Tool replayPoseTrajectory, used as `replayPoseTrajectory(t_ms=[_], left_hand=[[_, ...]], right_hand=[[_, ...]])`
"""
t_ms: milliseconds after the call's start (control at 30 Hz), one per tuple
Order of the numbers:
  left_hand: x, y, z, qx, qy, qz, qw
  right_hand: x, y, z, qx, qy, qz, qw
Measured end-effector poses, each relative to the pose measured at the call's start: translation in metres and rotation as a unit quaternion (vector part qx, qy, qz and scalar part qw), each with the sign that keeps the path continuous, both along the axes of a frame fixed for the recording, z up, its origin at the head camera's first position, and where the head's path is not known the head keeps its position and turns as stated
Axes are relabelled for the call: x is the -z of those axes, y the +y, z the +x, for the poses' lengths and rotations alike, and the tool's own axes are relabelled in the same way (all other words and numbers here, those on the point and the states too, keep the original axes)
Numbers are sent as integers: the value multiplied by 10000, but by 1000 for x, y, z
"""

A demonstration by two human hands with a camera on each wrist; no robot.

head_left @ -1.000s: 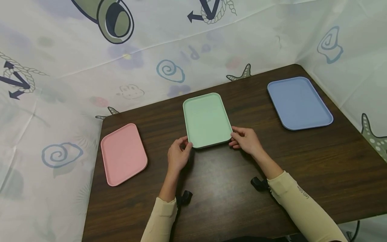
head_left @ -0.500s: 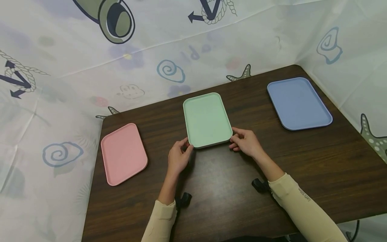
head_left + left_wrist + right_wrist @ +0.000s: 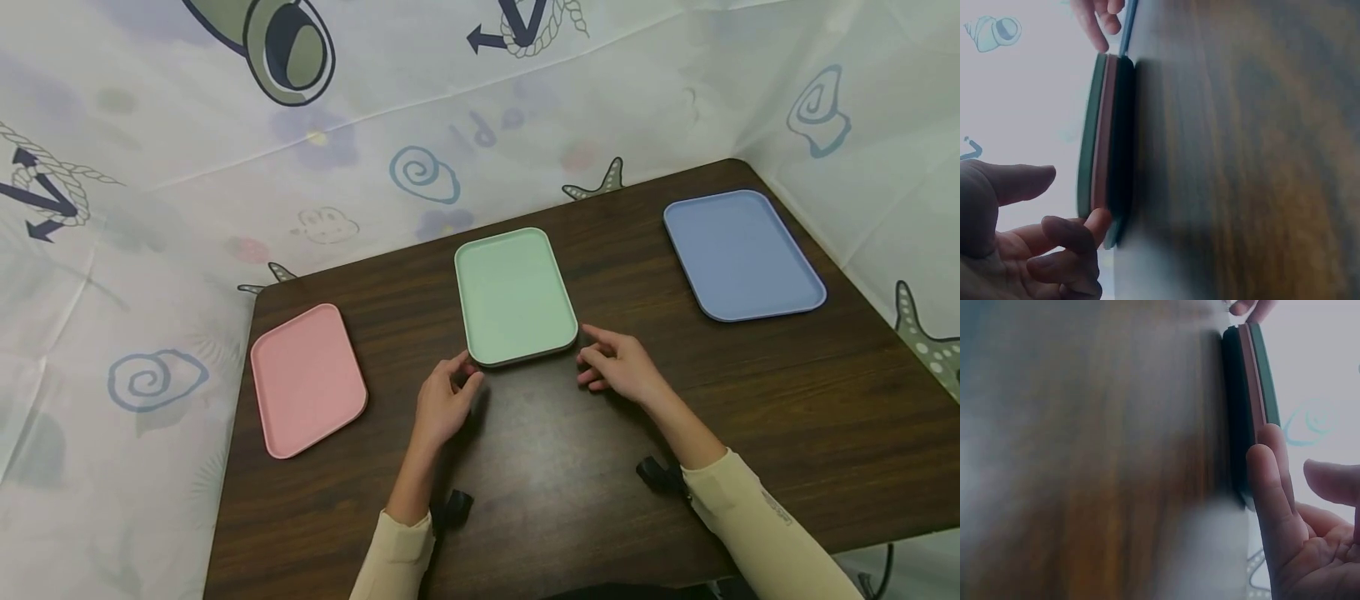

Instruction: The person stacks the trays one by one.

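I count three trays on the bench [image 3: 750,400]: pink tray [image 3: 307,379], green tray [image 3: 513,296], blue tray [image 3: 738,254]. Left hand [image 3: 442,404] and right hand [image 3: 622,367] flank green's near corners, fingers relaxed, gripping nothing.

The green tray [image 3: 514,295] is a pale mint rectangle with rounded corners and a low raised rim. It lies flat and empty on the dark wooden bench [image 3: 750,392], at the middle, its long sides running away from the person.
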State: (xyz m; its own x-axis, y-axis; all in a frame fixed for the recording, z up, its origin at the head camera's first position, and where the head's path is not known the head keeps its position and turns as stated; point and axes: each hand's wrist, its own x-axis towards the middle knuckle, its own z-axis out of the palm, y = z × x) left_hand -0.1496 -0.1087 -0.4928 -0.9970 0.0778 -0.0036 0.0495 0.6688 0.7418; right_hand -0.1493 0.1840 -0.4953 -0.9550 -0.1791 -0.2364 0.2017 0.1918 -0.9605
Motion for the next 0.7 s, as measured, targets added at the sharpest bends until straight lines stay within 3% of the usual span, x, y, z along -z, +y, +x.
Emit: replayPoseTrajectory(t_ms=[400,567,700], left_hand=[[-14,10,33,1037,-317,-118,9940],[-13,33,35,1725,-322,-49,9845],[-9,56,33,2326,-233,-251,9720]], right_hand=[[-6,37,37,162,143,-133,9997],[-6,59,50,349,245,-98,9990],[-3,87,58,705,276,-93,9971]])
